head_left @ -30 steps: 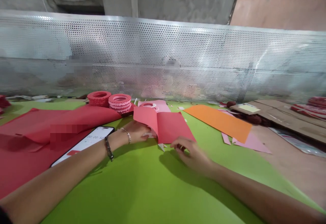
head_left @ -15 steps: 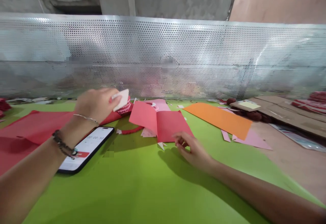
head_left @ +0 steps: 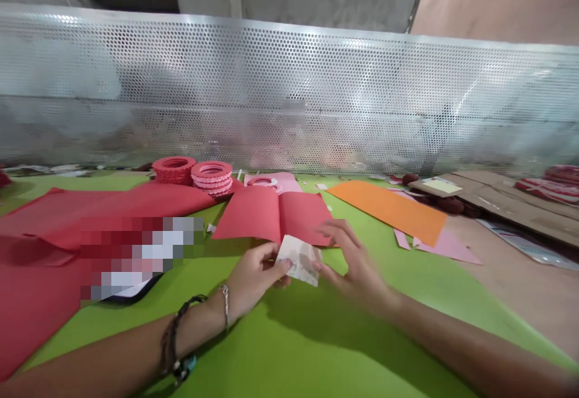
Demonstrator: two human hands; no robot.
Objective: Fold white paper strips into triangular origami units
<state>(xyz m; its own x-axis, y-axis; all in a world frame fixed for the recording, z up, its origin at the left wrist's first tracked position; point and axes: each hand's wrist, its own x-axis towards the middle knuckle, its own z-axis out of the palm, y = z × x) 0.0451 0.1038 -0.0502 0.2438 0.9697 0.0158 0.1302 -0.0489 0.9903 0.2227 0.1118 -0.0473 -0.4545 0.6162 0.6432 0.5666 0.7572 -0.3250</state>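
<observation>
My left hand pinches a small white piece of paper with faint marks on it, held above the green tabletop. At the paper's right edge is my right hand, fingers apart and a little blurred; its thumb reaches the paper, though I cannot tell whether it touches. Just beyond both hands lies a folded red sheet, spread open along its crease. Behind that sheet a scalloped paper ring shows in part, on a pink sheet.
Two stacks of scalloped rings, one red and one pink, stand at the back left. Large red sheets and a partly blurred phone lie left. An orange sheet and cardboard are right. A perforated metal panel rises behind.
My left hand has come from the ring stacks toward the middle, bringing the white paper. My right hand has opened and moved slightly right. The red sheet's left half now lies flatter.
</observation>
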